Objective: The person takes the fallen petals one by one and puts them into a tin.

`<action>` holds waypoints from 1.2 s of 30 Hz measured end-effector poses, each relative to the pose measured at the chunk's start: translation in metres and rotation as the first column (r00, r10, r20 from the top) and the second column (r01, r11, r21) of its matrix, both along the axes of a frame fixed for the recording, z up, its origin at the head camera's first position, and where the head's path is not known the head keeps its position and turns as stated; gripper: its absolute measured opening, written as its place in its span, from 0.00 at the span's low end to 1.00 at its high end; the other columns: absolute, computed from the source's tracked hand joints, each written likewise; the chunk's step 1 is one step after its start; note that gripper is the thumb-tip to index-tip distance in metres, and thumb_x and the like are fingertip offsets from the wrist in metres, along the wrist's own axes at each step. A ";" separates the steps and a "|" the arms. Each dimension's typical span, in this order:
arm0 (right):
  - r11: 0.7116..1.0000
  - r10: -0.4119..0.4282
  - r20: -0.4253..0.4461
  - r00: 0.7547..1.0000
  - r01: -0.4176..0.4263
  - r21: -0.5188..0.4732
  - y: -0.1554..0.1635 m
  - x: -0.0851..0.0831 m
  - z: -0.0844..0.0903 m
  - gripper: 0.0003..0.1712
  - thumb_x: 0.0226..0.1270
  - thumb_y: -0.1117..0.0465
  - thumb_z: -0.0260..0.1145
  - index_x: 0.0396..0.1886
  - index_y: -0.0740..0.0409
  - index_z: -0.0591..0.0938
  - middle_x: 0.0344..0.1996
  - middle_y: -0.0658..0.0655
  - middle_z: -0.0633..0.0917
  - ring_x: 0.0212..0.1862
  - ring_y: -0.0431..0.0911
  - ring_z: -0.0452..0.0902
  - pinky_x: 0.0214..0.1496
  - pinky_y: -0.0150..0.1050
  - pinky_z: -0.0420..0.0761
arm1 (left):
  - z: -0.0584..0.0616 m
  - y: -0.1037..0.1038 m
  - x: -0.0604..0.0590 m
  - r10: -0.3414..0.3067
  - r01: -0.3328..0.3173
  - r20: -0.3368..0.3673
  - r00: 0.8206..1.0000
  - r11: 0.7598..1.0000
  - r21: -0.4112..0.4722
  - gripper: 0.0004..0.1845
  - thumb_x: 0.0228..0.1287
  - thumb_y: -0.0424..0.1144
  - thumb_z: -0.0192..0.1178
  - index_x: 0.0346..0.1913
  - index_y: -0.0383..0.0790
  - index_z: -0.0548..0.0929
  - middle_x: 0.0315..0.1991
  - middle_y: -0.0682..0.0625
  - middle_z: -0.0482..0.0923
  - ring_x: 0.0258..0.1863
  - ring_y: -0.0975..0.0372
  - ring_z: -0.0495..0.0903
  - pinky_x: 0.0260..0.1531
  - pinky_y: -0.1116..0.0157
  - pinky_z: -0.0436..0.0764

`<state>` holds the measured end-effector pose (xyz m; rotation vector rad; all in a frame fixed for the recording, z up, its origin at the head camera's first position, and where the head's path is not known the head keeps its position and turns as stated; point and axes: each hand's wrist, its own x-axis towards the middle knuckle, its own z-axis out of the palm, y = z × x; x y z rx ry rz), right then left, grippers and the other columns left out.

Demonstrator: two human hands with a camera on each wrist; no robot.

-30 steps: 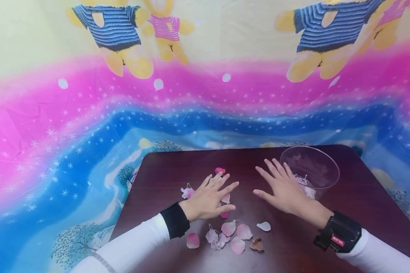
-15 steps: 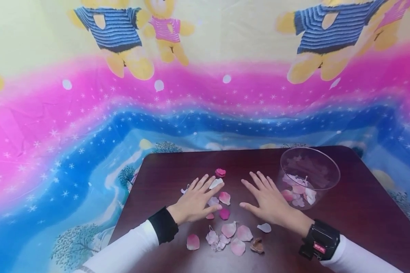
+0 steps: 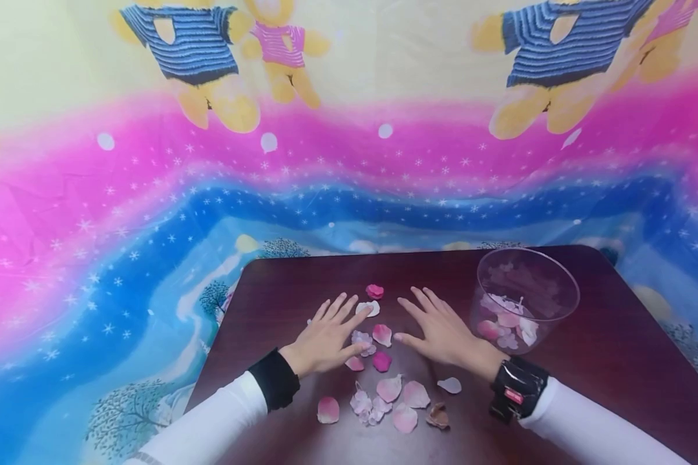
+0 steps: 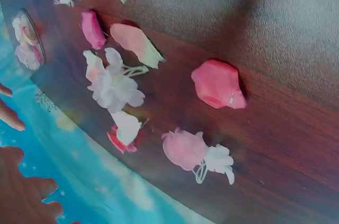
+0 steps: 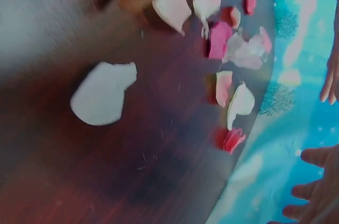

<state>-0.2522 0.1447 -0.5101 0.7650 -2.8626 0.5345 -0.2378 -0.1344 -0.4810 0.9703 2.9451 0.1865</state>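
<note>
Petals partly collected: a handful of pink and white ones already sit at the bottom of the clear cup (image 3: pixel 527 298), far right on the dark table (image 3: pixel 616 349); judging by what lies loose, most of the work is left. Scattered petals (image 3: pixel 392 395) form a cluster near the front edge, with more between the hands: a deep pink petal (image 3: pixel 382 361), a pale pink one (image 3: pixel 382 334), a white petal (image 3: pixel 370 308) and a magenta one (image 3: pixel 375 291) farthest back.

Left hand (image 3: pixel 324 337) lies flat on the table, fingers straight and spread, grasping nothing; its thumb tip is just beside a small white blossom (image 3: pixel 362 339). Right hand (image 3: pixel 442 331) is also flat and spread, released, holding nothing, between the petals and the cup but apart from the cup wall.

Materials: petals look like thin fabric, cupped ovals with soft matte faces; some blossoms carry thin thread-like stamens, seen in the left wrist view (image 4: pixel 114 83). One brownish crumpled piece (image 3: pixel 438 416) at the front, maybe a dried petal, too blurred to tell. A single flat white petal (image 5: pixel 103 100) lies apart. Cup is rigid transparent plastic, round, open at the top. Table is glossy dark wood grain. Backdrop is a printed sheet (image 3: pixel 151 194) with bears, pink and blue bands
</note>
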 end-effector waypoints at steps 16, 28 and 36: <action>0.991 -0.049 0.160 0.986 0.027 0.135 -0.051 -0.072 -0.010 0.43 0.71 0.34 0.59 0.77 0.52 0.67 0.77 0.68 0.63 0.78 0.67 0.57 0.74 0.66 0.64 | -0.003 -0.010 -0.022 0.088 -0.088 0.046 0.995 0.996 -0.006 0.39 0.74 0.67 0.44 0.81 0.57 0.54 0.82 0.42 0.52 0.83 0.45 0.47 0.78 0.39 0.50; 0.981 -0.019 0.304 0.952 -0.041 0.189 -0.065 -0.097 -0.029 0.32 0.78 0.48 0.57 0.78 0.48 0.66 0.77 0.68 0.62 0.75 0.68 0.61 0.70 0.66 0.69 | -0.016 -0.009 -0.033 0.100 -0.100 0.082 0.992 0.995 -0.015 0.39 0.74 0.67 0.44 0.81 0.57 0.55 0.81 0.40 0.52 0.83 0.45 0.46 0.78 0.40 0.49; 0.962 -0.001 0.305 0.952 -0.082 0.259 -0.069 -0.098 -0.038 0.26 0.79 0.56 0.57 0.74 0.52 0.72 0.74 0.66 0.69 0.69 0.67 0.70 0.67 0.61 0.75 | -0.016 -0.007 -0.031 0.094 -0.090 0.089 0.992 0.995 -0.046 0.39 0.74 0.69 0.41 0.81 0.59 0.53 0.82 0.42 0.51 0.83 0.46 0.46 0.79 0.41 0.50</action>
